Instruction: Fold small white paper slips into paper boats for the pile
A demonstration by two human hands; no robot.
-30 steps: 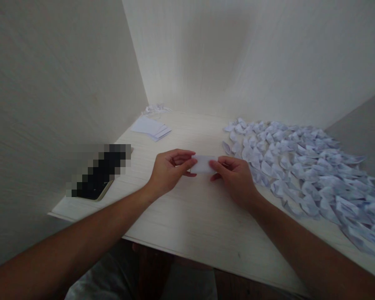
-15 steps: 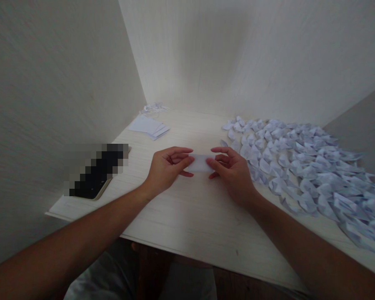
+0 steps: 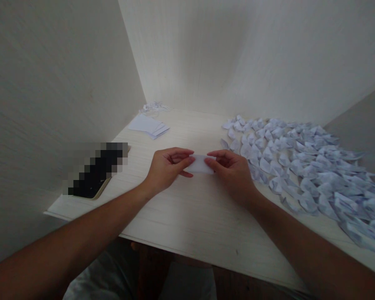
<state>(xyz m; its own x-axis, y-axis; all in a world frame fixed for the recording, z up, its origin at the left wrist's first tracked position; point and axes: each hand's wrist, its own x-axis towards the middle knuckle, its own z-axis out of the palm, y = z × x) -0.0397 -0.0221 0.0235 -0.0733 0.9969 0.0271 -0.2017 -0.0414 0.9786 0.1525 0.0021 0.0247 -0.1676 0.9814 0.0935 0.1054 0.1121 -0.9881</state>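
Note:
A small white piece of paper [image 3: 200,165], apparently folded into a rectangle, is held between my two hands above the middle of the table. Its left end is pinched between the thumb and fingers of my left hand [image 3: 170,166]. At the right end, my right hand [image 3: 229,171] grips the paper with thumb and index finger close together. Both thumbs rest on the face of the paper that I see. The far fingers are partly hidden behind it.
Many folded white paper pieces [image 3: 287,154] cover the right side of the table [image 3: 187,225]. Flat paper sheets [image 3: 145,125] lie at the back left, with paper scraps [image 3: 154,107] behind them. A dark phone [image 3: 95,177], partly pixelated, lies at left. Walls enclose the back and left.
My right index finger has come down toward the thumb, closing on the right end of the paper. The left hand has stayed nearly the same.

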